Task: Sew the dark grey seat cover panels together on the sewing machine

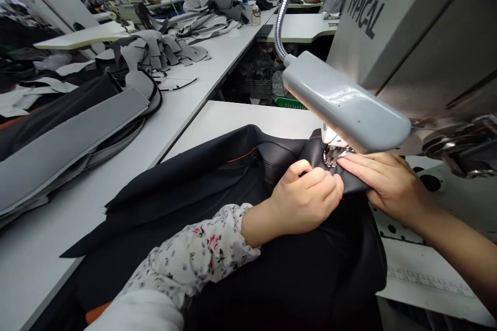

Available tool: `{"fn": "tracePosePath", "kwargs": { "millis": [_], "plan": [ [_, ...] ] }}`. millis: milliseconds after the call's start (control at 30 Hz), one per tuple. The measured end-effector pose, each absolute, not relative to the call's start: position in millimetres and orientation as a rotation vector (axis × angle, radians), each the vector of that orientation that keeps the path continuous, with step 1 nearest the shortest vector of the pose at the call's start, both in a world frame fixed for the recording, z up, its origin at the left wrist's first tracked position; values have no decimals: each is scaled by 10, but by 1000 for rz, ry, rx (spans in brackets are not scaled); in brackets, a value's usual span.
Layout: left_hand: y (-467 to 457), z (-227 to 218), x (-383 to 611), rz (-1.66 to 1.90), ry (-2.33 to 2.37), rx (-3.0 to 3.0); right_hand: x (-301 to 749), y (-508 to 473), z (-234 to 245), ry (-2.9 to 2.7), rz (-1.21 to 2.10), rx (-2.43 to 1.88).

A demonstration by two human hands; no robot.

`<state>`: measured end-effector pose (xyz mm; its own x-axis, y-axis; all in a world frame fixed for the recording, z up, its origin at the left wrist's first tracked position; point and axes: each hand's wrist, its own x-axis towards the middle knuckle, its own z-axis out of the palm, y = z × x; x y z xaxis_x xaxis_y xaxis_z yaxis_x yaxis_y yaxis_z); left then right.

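**A:** What filled most of the view?

**B:** A long white bench (39, 258) ran from seven o'clock up toward twelve, with a stack of grey cut pieces (70, 134) on it at nine o'clock. The grey sewing machine (407, 26) stood at two o'clock. Its lamp (345, 103) hung from a bendy neck toward the middle.

**A:** And the dark cover?

**B:** The dark cover (233, 207) lay spread over the near worktable (240, 114), from the centre down to six o'clock. Its far edge was tucked under the presser foot (333, 154).

**A:** How were the hands?

**B:** They were close together, though I couldn't tell whether they touched. The left hand (303, 201) was curled closed, pinching a fold of the cover just short of the foot. The right hand (388, 181), at three o'clock from it, lay flat with its fingers stretched out. It pressed the cover down beside the foot.

**A:** How would that material handle?

**B:** I judged it soft enough to fold, yet thick and fairly heavy, with a smooth face that might slide. The surest hold looked to be near the seam. That meant a pinch on the fold close to the foot and a flat palm steadying the other side. A thin orange stitch line (240, 158) showed at eleven o'clock from the left hand
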<state>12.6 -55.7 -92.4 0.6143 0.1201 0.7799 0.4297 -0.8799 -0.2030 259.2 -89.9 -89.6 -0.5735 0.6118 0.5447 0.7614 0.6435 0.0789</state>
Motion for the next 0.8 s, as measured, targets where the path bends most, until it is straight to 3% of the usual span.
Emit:
{"fn": "tracePosePath", "kwargs": {
  "millis": [200,400,433,500,533,600,800],
  "plan": [
    [-635,-981,260,-1140,-588,-2428,2660,-682,-1003,-2290,-309,-1014],
    [-610,-994,326,-1147,-662,-2421,1780,-1432,-1031,-1558,-212,-1579],
    [-601,-1002,334,-1139,-659,-2423,1588,-1613,-1112,-1401,-79,-1487],
    [-591,-1034,360,-1116,-650,-2424,1291,-1884,-1356,-1260,502,-1158],
    [-589,-1058,374,-1104,-654,-2429,1203,-1955,-1501,-1146,887,-1150],
    [-585,-1105,384,-1108,-682,-2471,1155,-1983,-1779,-863,1316,-1201],
    [-259,-998,-136,-1048,-420,-2988,1531,-1937,-2053,-517,1441,-1237]
  ]
}}
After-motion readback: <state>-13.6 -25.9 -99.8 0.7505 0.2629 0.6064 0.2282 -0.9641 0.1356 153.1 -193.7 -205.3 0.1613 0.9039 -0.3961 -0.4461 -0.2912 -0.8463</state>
